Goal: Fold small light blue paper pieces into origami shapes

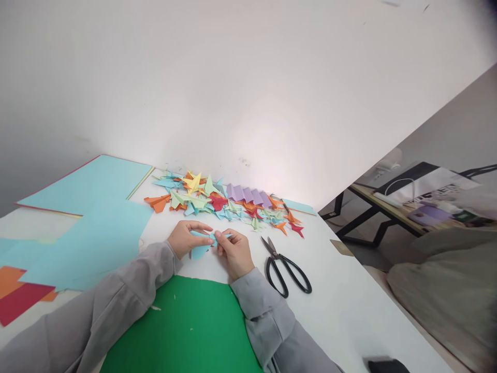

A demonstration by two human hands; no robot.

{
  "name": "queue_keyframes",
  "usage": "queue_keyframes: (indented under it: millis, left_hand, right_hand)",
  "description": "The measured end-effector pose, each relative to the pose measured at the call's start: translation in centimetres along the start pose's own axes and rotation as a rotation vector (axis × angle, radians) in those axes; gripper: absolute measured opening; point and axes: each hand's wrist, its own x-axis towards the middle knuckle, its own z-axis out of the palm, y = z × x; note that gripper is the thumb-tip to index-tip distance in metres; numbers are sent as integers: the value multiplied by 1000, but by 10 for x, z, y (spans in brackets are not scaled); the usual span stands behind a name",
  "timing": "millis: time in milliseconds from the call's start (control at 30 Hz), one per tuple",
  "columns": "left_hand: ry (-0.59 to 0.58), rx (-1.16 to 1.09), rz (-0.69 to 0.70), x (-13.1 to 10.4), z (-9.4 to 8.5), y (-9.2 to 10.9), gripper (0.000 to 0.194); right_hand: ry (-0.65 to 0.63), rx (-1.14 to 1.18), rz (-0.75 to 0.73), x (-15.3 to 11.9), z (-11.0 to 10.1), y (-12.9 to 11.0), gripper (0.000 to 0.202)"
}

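Note:
Between both hands is a small piece of folded light-blue paper (199, 252), held just above the white table. My left hand (187, 238) pinches its left side, with fingers closed on the paper. On the other side, my right hand (235, 252) grips the paper between thumb and forefinger; its other fingers are curled in. The fingers hide part of the folds. Behind my hands lies a pile of folded paper figures in several colours, among them a yellow one (193, 182) and an orange paper plane (158, 203). Black-handled scissors (286, 266) rest to the right, blades slightly apart.
Large light-blue sheets (89, 243) cover the left, with red paper (24, 303) and orange paper (10, 280) in front. A green sheet (182, 331) lies before me. Pleated purple paper (248, 195) stands by the wall. A black object (387, 366) sits at the near right edge.

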Motion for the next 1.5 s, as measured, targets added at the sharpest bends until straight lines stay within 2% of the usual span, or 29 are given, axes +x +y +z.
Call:
queue_keyframes:
  millis: [300, 500, 600, 700, 933, 1333, 1500]
  left_hand:
    - [-58, 98, 58, -2, -1, 4, 30]
    - [-61, 69, -6, -2, 2, 3, 32]
    - [9, 81, -40, -2, 3, 2, 37]
    - [54, 78, -17, -1, 2, 0, 39]
    - [-5, -29, -60, 1, 0, -4, 49]
    - [-142, -435, -124, 3, 3, -3, 63]
    - [-132, -520, -101, 1, 4, 1, 61]
  right_hand:
    - [-48, -105, 44, -2, 0, -1, 29]
    - [-19, -92, 35, -2, 0, -2, 31]
    - [9, -2, 49, -1, 1, -3, 31]
    - [28, 86, 72, -1, 2, -4, 31]
    - [61, 205, 97, -1, 3, -7, 31]
    - [115, 366, 113, 4, -2, -7, 35]
    - [151, 430, 131, 6, -4, -7, 37]
